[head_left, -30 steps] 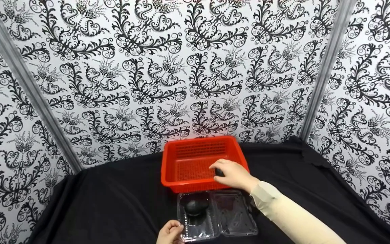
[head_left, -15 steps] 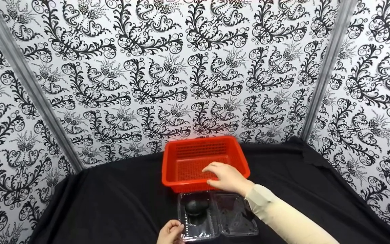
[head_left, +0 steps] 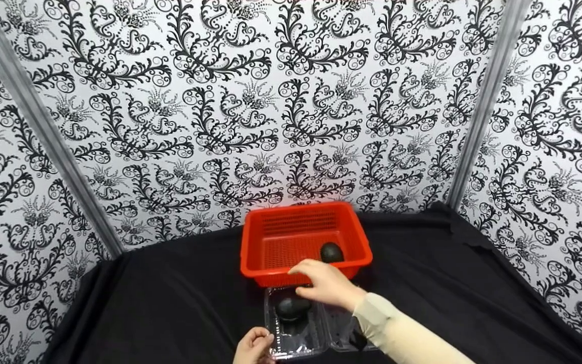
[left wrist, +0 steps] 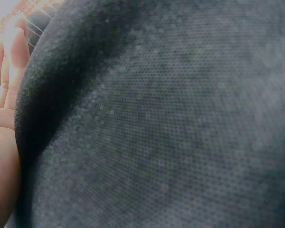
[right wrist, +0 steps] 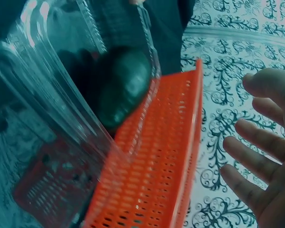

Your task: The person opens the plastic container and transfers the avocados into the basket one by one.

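A dark green avocado (head_left: 331, 252) lies in the front right corner of the red plastic basket (head_left: 356, 260). Another avocado (head_left: 290, 309) sits in the left half of an open clear plastic clamshell box (head_left: 296, 346); a dark shape beside it shows in the right wrist view. My left hand (head_left: 254, 346) pinches the box's left rim at the front. Over the basket's front wall and the back of the box, my right hand (head_left: 324, 284) holds nothing, its fingers spread apart in the right wrist view. My right forearm hides part of the box lid.
Black cloth (head_left: 180, 313) covers the table around the box and basket. White walls (head_left: 220, 101) with a black scroll pattern stand behind and on both sides. Dark woven fabric (left wrist: 156, 118) fills most of the left wrist view.
My right hand has let go of an avocado in the basket and moved back toward the box, its fingers spread. My left hand has stayed at the box rim.
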Tool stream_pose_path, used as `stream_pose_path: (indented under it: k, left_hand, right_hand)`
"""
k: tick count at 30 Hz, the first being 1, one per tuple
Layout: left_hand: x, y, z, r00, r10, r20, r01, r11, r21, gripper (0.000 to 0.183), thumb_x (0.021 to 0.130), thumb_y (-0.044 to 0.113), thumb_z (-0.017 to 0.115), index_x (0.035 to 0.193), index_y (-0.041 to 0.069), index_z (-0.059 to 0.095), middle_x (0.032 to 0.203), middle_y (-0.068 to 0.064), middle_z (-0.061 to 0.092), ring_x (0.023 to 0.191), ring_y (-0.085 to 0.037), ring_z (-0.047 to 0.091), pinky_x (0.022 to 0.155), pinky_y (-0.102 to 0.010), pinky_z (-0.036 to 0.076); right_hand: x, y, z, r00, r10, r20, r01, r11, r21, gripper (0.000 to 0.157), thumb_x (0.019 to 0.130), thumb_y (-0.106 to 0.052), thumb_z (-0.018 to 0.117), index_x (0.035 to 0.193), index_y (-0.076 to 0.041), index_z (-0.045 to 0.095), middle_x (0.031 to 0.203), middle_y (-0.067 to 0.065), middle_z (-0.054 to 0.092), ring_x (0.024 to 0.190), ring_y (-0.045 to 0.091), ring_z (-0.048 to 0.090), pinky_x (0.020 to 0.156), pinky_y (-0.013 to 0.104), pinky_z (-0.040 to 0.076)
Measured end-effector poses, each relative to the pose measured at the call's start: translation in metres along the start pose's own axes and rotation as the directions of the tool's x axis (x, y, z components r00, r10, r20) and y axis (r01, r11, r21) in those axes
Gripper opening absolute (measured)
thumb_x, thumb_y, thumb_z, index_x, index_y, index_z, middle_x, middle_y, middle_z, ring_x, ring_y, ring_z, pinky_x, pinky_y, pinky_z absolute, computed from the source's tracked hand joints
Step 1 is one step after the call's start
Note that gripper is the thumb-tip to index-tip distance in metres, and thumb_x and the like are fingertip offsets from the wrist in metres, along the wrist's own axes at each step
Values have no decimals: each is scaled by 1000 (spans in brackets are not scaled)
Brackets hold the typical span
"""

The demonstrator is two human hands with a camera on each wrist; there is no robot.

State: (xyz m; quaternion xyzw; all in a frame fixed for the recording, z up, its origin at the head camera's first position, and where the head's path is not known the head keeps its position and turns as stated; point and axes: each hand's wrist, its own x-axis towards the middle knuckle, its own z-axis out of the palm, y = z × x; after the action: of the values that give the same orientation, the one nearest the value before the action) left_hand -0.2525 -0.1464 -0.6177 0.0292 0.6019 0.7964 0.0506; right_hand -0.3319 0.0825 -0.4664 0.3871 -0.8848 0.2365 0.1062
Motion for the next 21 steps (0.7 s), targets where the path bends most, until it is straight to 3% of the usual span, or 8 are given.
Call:
stream_pose_path:
  k: [13,21]
  left_hand:
    - [0,0,-1,999,-36,-24,36,999,9,13,88,7,64,91,6,51,59,4,46,47,-11,58,46,-23,52]
    - [-1,0,0,999,-49,-24,48,999,-15,12,90,5,63,92,5,51,58,5,43,45,-11,55,46,-24,52]
  right_hand:
    - [-2,-3,38,1000,-11,-19,11,1000,-14,42,77,-22,73,118,-15,67,115,-3,62,107,14,58,92,32,49]
    - [-8,5,55,998,58,8,-57,998,-27,46,74,-21,75,120,-18,66,124,3,59,115,21,55,97,39,46]
